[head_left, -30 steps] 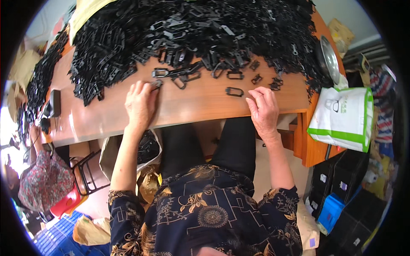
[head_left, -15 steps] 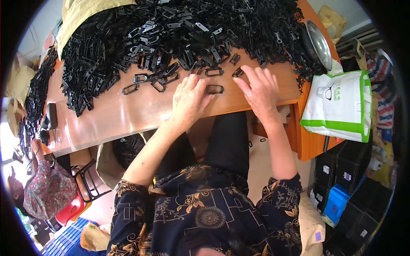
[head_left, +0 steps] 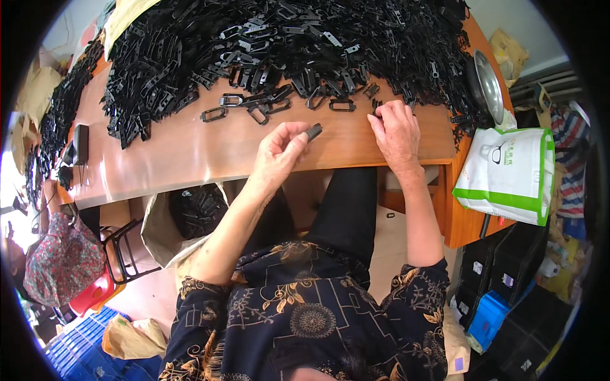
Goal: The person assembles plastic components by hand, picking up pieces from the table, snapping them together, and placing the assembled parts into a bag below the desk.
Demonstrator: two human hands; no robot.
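Observation:
My left hand [head_left: 278,152] is closed over the near part of the table, pinching a small black plastic frame [head_left: 314,132] between thumb and fingers. To its right, my right hand [head_left: 398,132] has its thumb and fingers drawn together on another small black plastic piece [head_left: 376,106], mostly covered by the fingertips. Between the hands and the pile lies a loose black rectangular frame [head_left: 342,105]. More such frames [head_left: 259,114] lie farther left. A big heap of black plastic parts [head_left: 279,44] fills the far side of the table.
The wooden table [head_left: 171,149] ends just before my lap. A white and green bag [head_left: 502,168] hangs at the right edge, near a metal basin [head_left: 488,86]. Below on the left stands an open sack [head_left: 159,228] with black parts inside. Another person [head_left: 63,267] sits at far left.
My left hand has picked a black frame off the table and moved it left. My right thumb and fingers have closed together on the small piece. The view has shifted slightly.

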